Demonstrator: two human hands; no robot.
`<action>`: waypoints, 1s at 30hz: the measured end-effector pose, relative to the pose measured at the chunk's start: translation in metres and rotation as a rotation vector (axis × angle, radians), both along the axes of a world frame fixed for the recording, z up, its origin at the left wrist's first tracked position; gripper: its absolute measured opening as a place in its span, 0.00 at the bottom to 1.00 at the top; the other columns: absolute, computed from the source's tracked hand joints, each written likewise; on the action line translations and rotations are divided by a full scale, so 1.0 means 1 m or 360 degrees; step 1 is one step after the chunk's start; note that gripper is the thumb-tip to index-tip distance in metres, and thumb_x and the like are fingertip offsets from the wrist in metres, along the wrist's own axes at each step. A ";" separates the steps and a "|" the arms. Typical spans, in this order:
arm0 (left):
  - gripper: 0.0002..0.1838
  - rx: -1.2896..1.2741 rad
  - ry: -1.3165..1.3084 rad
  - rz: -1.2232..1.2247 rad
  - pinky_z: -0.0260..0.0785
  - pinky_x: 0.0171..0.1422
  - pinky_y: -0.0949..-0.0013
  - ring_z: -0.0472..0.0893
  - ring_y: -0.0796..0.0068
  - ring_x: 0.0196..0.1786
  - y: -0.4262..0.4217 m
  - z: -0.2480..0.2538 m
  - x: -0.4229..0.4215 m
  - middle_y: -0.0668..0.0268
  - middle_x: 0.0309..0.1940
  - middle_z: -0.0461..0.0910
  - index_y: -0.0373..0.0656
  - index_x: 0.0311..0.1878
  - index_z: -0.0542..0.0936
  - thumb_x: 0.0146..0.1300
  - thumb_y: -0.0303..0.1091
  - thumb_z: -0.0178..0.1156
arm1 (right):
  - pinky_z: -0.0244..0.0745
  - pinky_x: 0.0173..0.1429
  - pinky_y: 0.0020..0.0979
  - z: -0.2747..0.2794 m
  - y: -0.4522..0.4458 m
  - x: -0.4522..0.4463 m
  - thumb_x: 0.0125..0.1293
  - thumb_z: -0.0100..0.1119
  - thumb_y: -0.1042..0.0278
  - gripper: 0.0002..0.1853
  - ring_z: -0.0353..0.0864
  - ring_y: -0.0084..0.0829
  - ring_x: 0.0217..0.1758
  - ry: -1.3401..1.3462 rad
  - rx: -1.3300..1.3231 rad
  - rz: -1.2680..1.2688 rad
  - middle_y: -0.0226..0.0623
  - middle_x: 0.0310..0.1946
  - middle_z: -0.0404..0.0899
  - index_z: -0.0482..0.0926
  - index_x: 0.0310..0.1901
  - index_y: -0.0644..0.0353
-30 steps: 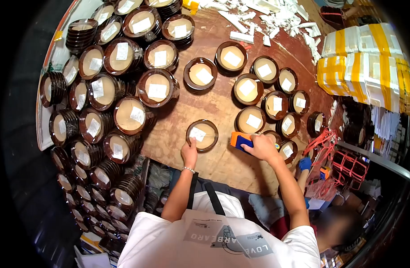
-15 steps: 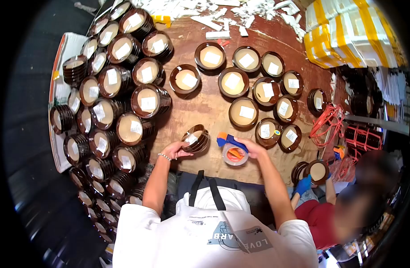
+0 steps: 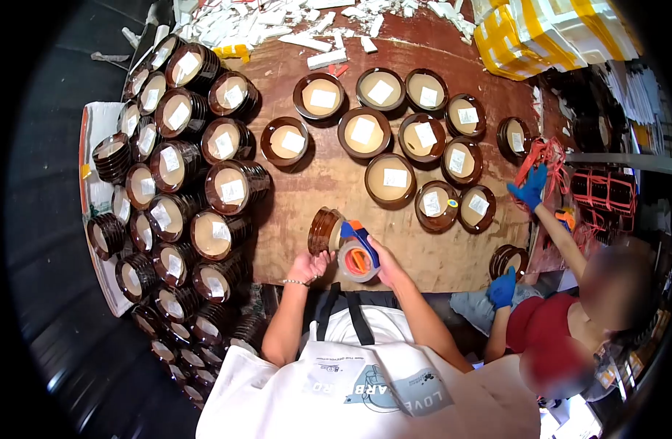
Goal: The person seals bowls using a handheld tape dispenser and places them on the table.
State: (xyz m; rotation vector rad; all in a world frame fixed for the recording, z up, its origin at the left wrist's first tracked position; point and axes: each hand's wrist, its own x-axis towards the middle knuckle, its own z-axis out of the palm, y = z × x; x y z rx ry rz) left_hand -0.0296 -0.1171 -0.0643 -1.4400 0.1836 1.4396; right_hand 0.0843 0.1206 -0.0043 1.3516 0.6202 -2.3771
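Observation:
A short stack of glossy brown bowls is tipped on its side near the table's front edge. My left hand holds it from below, fingers curled at its lower rim. In my right hand is a blue and orange tape dispenser with a roll of clear tape. The dispenser's head meets the right side of the stack; any tape strip on the bowls is too fine to make out.
Many stacks of labelled bowls fill the left side, with more groups at centre right. White foam scraps lie at the back. On the right, a co-worker's blue-gloved hands touch red strapping and a bowl stack.
The bowl stack has turned further onto its side, and my right hand has brought the tape dispenser left against it. The co-worker's one gloved hand has reached forward to the red strapping.

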 end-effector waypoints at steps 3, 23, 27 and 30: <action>0.26 0.0167 -0.0118 0.0145 0.80 0.27 0.76 0.82 0.73 0.28 0.000 -0.014 0.021 0.51 0.43 0.78 0.29 0.56 0.71 0.76 0.49 0.51 | 0.73 0.37 0.19 0.012 -0.003 0.010 0.78 0.53 0.48 0.23 0.78 0.15 0.32 0.0073 0.0062 0.0100 0.25 0.40 0.85 0.80 0.60 0.58; 0.29 -0.1088 0.2716 -0.1862 0.74 0.54 0.68 0.78 0.72 0.49 -0.019 0.027 -0.096 0.61 0.49 0.80 0.39 0.62 0.73 0.64 0.42 0.73 | 0.82 0.38 0.30 -0.012 0.009 -0.092 0.80 0.48 0.51 0.21 0.83 0.24 0.34 0.0249 -0.0241 0.0318 0.33 0.37 0.85 0.81 0.54 0.60; 0.29 -0.1059 0.2682 -0.2216 0.73 0.44 0.67 0.79 0.68 0.34 0.000 0.026 -0.119 0.65 0.32 0.81 0.37 0.51 0.76 0.59 0.50 0.75 | 0.85 0.54 0.40 -0.006 0.007 -0.098 0.81 0.45 0.52 0.22 0.87 0.34 0.49 0.0179 -0.0182 0.0201 0.42 0.50 0.86 0.79 0.59 0.61; 0.35 -0.1375 0.2950 -0.2316 0.68 0.67 0.62 0.75 0.57 0.60 0.005 -0.005 -0.125 0.51 0.63 0.72 0.42 0.62 0.73 0.61 0.54 0.73 | 0.84 0.53 0.28 -0.034 0.013 -0.092 0.81 0.46 0.52 0.22 0.87 0.27 0.46 0.0272 -0.0058 0.0244 0.38 0.47 0.87 0.79 0.61 0.60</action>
